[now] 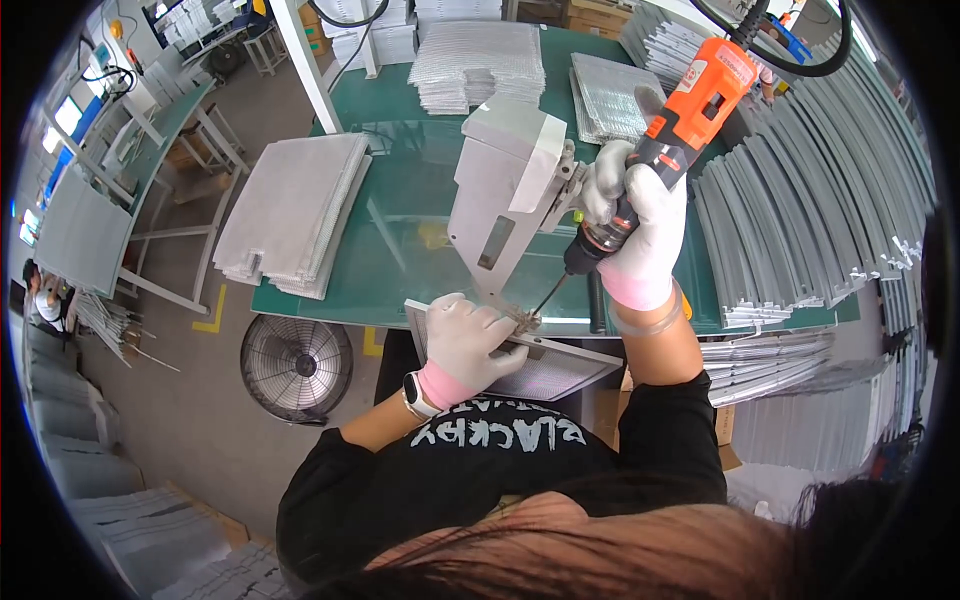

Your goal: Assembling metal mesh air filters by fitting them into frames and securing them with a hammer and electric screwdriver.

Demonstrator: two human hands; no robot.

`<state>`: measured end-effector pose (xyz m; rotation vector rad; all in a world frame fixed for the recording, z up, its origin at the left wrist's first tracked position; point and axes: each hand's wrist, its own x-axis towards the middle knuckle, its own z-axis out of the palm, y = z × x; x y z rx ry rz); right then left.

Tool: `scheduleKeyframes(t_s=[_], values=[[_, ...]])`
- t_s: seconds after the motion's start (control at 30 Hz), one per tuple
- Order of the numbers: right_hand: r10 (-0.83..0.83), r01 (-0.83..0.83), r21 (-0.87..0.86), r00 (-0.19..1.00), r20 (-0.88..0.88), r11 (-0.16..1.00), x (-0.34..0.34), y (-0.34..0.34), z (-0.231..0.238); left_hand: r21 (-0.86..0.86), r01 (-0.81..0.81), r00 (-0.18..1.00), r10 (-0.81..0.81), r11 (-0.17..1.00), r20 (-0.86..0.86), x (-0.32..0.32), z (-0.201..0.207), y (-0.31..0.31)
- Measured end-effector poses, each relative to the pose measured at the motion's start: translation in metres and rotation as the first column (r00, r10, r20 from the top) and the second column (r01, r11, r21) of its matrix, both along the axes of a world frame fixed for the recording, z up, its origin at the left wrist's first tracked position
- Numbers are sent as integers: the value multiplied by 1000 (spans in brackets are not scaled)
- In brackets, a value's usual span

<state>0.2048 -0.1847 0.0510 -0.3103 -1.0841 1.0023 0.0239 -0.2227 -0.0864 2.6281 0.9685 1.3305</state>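
Note:
My right hand (645,225), in a white and pink glove, is wrapped round an orange and black power drill (697,92). The drill's long thin bit slants down to the left, its tip at the upper edge of a framed metal mesh panel (545,370). My left hand (465,338), gloved alike, grips the panel's frame just left of the bit with curled fingers. The panel is tilted between my body and the bench edge. Close by the left fingertips lies a small clump of screws (524,318). A white machine housing (510,160) stands right above them; its lower end reaches the clump.
A green-topped bench (400,230) carries stacks of mesh sheets (295,200) at left and more sheets (480,60) at the back. A long row of grey frames (810,190) lines the right side. A floor fan (297,368) stands at left. A black cable (800,68) hangs above the drill.

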Motion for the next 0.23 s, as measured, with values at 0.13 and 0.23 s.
scheduleKeyframes(t_s=[0.13,0.23], values=[[-20,25,-83,998,60,996,-13,-13,-22,-34,8,1000,-9,999,-26,1,-2,0],[22,-21,-58,999,26,998,-10,-10,-44,-70,31,995,-37,997,-92,-2,-10,0]])
